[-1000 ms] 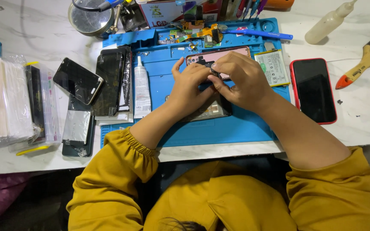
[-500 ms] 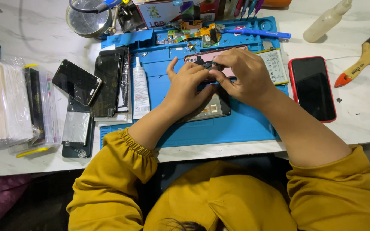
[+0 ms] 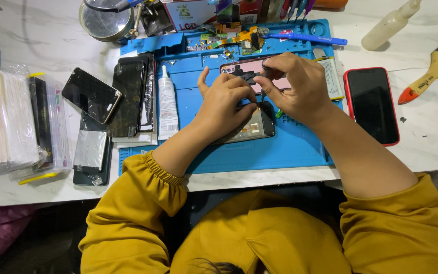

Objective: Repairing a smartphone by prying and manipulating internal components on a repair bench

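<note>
both hands meet over the blue mat (image 3: 300, 147) on the table (image 3: 36, 30). the left hand (image 3: 224, 99) lies flat across the opened phone (image 3: 252, 129), pinning it, its grip closed down on the phone's upper edge. the right hand (image 3: 295, 86) pinches a small dark tool (image 3: 265, 68) between thumb and fingertips, grip narrow around it, the tip aimed down into the pink-backed phone body (image 3: 252, 68) (what the tip touches is hidden by the fingers). the phone body lies just beyond the left knuckles, its long axis running left to right, directly under the right hand, which is the nearer one. a red phone (image 3: 372, 105) sits off to the right, a white glue tube (image 3: 167, 101) to the left.
</note>
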